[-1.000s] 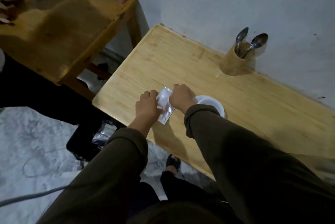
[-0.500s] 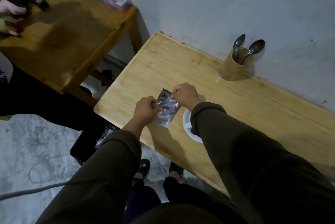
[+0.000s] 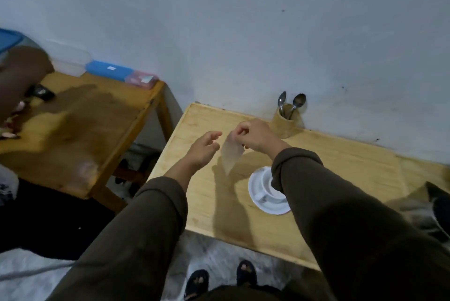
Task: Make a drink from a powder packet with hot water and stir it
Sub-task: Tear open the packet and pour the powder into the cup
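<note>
My right hand (image 3: 255, 136) pinches the top of a silvery powder packet (image 3: 231, 154), which hangs blurred above the light wooden table (image 3: 209, 203). My left hand (image 3: 203, 149) is just left of the packet, fingers apart and off it. A white cup on a white saucer (image 3: 264, 199) stands on the table below my right forearm, which hides part of it. Two metal spoons (image 3: 291, 103) stand in a wooden holder (image 3: 285, 124) by the wall.
A second, darker wooden table (image 3: 80, 130) stands to the left with a blue box (image 3: 109, 70) and a clear container at the wall. Another person's arm (image 3: 19, 79) is at the far left. A dark object (image 3: 438, 203) lies at the right edge.
My left hand has let go of the packet and opened. My right hand has lifted the packet up and away from me. The camera has tilted up, showing more wall.
</note>
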